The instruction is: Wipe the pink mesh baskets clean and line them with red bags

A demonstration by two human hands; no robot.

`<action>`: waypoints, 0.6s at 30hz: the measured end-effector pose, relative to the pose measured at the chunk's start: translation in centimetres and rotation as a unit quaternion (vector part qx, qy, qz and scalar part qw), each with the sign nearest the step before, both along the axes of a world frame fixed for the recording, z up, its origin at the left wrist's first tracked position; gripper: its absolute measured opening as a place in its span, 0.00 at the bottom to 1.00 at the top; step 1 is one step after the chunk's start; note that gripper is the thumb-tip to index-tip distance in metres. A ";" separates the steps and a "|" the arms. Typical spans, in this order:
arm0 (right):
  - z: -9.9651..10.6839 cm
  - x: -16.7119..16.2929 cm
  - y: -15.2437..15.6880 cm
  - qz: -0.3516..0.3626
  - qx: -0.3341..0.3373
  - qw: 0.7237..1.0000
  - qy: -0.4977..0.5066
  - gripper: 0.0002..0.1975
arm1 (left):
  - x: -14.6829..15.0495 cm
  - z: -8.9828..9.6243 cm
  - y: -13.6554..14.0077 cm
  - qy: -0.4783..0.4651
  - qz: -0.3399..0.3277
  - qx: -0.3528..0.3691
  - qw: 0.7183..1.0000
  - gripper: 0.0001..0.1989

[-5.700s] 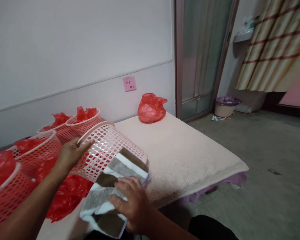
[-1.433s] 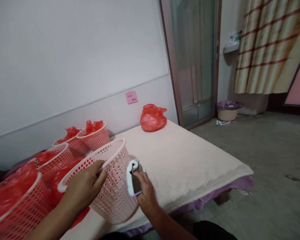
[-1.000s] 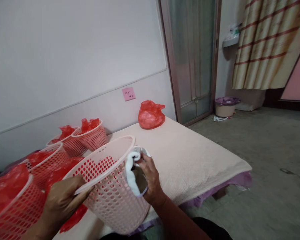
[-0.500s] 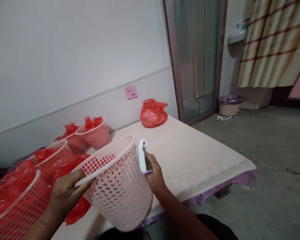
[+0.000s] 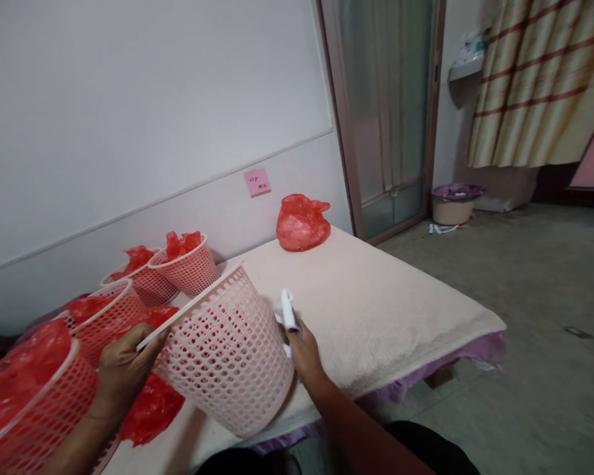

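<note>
My left hand (image 5: 126, 369) grips the rim of a pale pink perforated plastic basket (image 5: 232, 356), which is tilted over the near edge of the bed. In my right hand (image 5: 304, 349) is a folded white cloth (image 5: 288, 310), held against or close beside the basket's right wall; whether it touches cannot be made out. Behind my left hand lies a crumpled red plastic bag (image 5: 153, 409). Left of that hand stands another pink basket (image 5: 74, 389) with a red bag in it.
More pink baskets with red bags (image 5: 188, 267) stand along the wall. A knotted red bag (image 5: 303, 224) sits at the back of the white bedspread (image 5: 386, 310). A pink note (image 5: 257, 182) is on the wall. On the floor at right stands a bin (image 5: 453, 210) with a purple liner.
The basket has been turned so its opening faces away and its outer side shows more. My right hand and the cloth have moved slightly lower along its right side.
</note>
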State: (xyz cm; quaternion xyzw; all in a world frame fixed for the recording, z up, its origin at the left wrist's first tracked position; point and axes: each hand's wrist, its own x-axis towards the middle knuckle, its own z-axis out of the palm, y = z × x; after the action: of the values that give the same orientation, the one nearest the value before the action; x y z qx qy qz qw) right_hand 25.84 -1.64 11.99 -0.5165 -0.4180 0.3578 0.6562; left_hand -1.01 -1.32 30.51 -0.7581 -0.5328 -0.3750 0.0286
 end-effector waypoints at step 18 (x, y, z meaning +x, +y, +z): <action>2.5 -3.3 -4.8 0.034 0.188 0.963 -0.189 0.22 | -4.9 0.5 2.1 0.014 -0.010 -0.092 0.996 0.21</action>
State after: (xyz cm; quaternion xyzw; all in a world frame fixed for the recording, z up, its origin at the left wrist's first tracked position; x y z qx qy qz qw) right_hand 22.58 -6.46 14.54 -0.4273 -0.6115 0.1912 0.6379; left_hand -5.90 0.77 30.97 -0.7675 -0.5574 -0.3143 -0.0377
